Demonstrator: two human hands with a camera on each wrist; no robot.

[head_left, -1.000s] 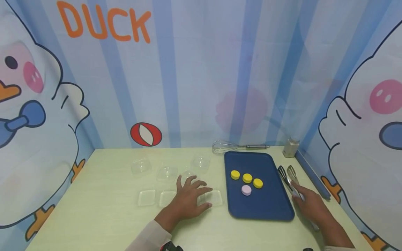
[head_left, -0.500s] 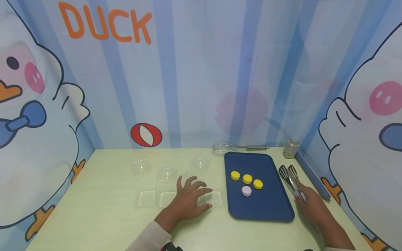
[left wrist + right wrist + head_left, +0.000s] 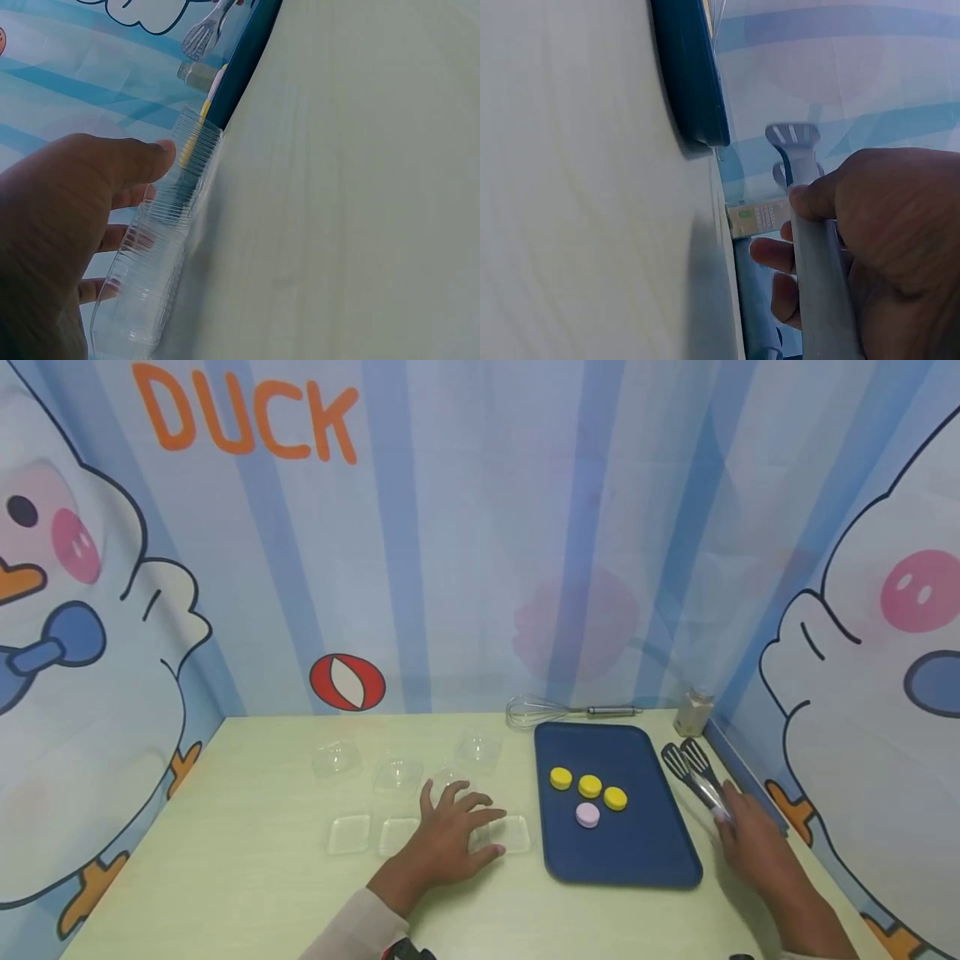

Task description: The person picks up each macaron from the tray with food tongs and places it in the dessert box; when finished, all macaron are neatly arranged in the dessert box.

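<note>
My right hand (image 3: pixel 757 847) grips a pair of metal tongs (image 3: pixel 703 787) with dark slotted heads, to the right of the blue tray (image 3: pixel 626 856). In the right wrist view, thumb and fingers wrap the tongs' grey handle (image 3: pixel 821 289), and the slotted ends point away, raised off the table. Three yellow macarons (image 3: pixel 589 787) and one lilac macaron (image 3: pixel 587 815) lie on the tray. My left hand (image 3: pixel 442 839) has its fingers spread over clear plastic boxes, partly hiding some. The left wrist view shows its thumb and fingers around a clear box (image 3: pixel 154 255), without curling tightly.
Several clear domed pieces (image 3: pixel 336 760) and flat square clear pieces (image 3: pixel 349 834) stand in two rows on the pale table (image 3: pixel 225 877). A whisk (image 3: pixel 615 711) lies behind the tray. A small box-shaped container (image 3: pixel 693 712) and a blue strip (image 3: pixel 738 768) are at the right edge.
The right hand has lifted the tongs from beside the tray, moving slightly up and right; the slotted heads have turned and now stand closer together. My left hand has stayed in place.
</note>
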